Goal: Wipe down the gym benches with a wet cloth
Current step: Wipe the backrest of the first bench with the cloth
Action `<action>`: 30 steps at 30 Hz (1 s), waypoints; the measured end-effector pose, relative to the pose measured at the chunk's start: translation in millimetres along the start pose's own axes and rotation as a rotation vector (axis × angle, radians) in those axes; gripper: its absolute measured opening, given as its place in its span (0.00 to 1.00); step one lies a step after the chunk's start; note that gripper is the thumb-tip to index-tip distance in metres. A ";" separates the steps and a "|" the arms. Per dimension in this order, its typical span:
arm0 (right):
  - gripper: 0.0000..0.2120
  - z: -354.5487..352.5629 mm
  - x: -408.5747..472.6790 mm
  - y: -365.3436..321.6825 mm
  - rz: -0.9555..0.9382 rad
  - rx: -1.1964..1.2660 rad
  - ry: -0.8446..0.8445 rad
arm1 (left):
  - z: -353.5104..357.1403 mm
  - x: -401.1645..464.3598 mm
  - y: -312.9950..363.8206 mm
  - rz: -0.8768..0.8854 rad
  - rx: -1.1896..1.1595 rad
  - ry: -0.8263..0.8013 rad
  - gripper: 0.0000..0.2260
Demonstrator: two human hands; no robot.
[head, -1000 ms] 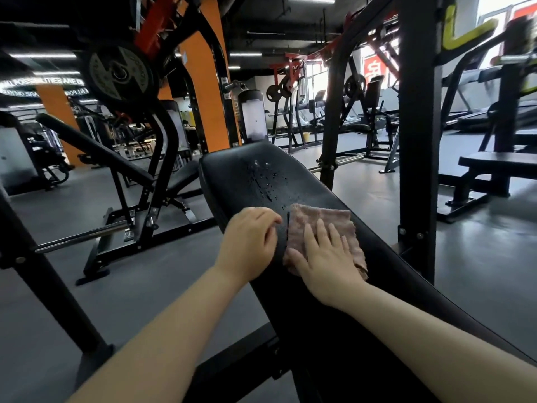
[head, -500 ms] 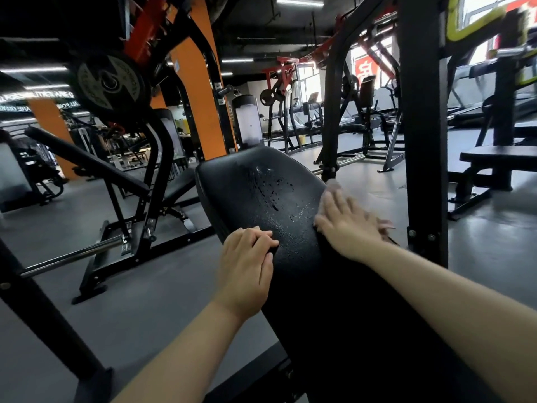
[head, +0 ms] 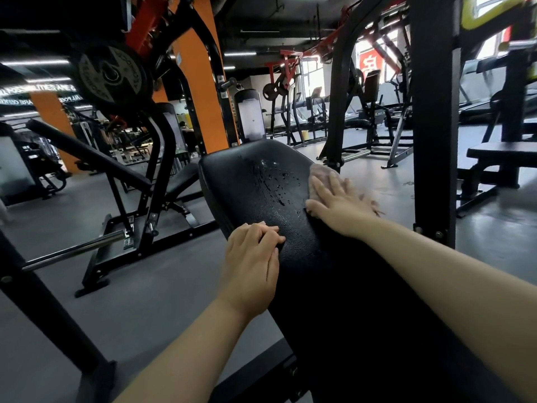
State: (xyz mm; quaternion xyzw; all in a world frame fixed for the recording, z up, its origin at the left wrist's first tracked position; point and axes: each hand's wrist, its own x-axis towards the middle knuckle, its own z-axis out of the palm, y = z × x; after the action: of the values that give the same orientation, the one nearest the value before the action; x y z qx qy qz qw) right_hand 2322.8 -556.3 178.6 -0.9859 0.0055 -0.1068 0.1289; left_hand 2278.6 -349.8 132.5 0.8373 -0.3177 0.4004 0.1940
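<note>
Black padded bench (head: 255, 181), pebbled vinyl, beaded with droplets near its rounded top. Pinkish cloth (head: 321, 173), blurred, probably terry, at the pad's right edge. Right hand (head: 340, 199) flat on it, fingers straight. Left hand (head: 251, 257) resting on the left edge, fingers loosely curled, holding nothing.

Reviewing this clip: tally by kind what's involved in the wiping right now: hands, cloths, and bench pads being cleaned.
Hands: 2, the left hand resting on the pad's edge, the right hand pressing flat on the cloth
Cloths: 1, the cloth, mostly hidden under the right hand
Bench pads being wiped: 1, the black bench pad, with water droplets
Total: 4
</note>
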 end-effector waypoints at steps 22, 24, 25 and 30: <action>0.28 13.4 -45.8 -29.0 -0.342 -0.162 0.061 | -0.4 -2.5 1.1 -0.016 -0.006 0.018 0.14; 0.29 18.3 -75.4 -21.5 -0.439 -0.196 0.055 | 0.9 -3.6 1.7 -0.041 0.032 0.043 0.18; 0.28 19.1 -85.6 -17.2 -0.449 -0.199 0.034 | 1.6 -4.1 2.1 -0.059 0.047 0.049 0.21; 0.29 17.5 -72.5 -31.5 -0.439 -0.177 0.028 | 2.8 -2.9 3.8 -0.088 0.071 0.057 0.26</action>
State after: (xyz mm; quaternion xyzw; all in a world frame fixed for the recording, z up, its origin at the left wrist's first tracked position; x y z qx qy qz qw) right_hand 2255.1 -518.7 155.0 -0.9693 -0.1980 -0.1452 0.0157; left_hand 2276.1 -353.1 128.7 0.8451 -0.2607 0.4260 0.1907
